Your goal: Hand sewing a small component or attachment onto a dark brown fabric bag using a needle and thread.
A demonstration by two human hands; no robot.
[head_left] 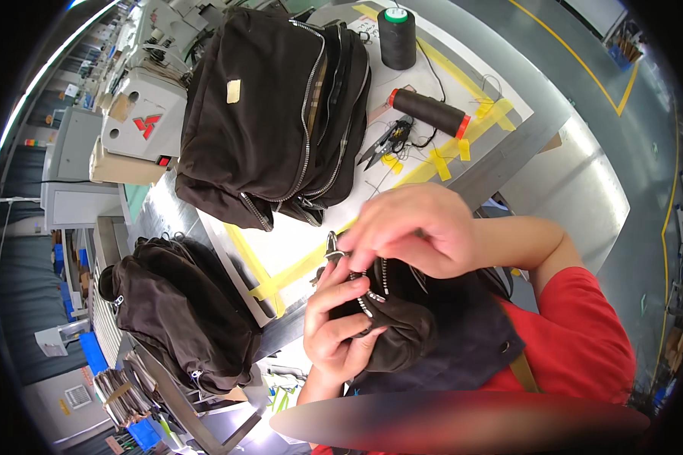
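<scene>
Just on the near side of the big backpack [250,121] is a dark cloth bag [401,330]. The left hand [338,322] grips it; the right hand [417,227] curls over its zip [385,278], its pinch hidden. Keeping the cloth taut should prevent snagging.

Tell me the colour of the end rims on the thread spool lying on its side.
Red: both end rims of the dark spool, best seen in the head view.

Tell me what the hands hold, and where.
A dark zippered fabric piece: the left fingers grip it beside the zipper; whether the right fingers also grip it cannot be told.
</scene>
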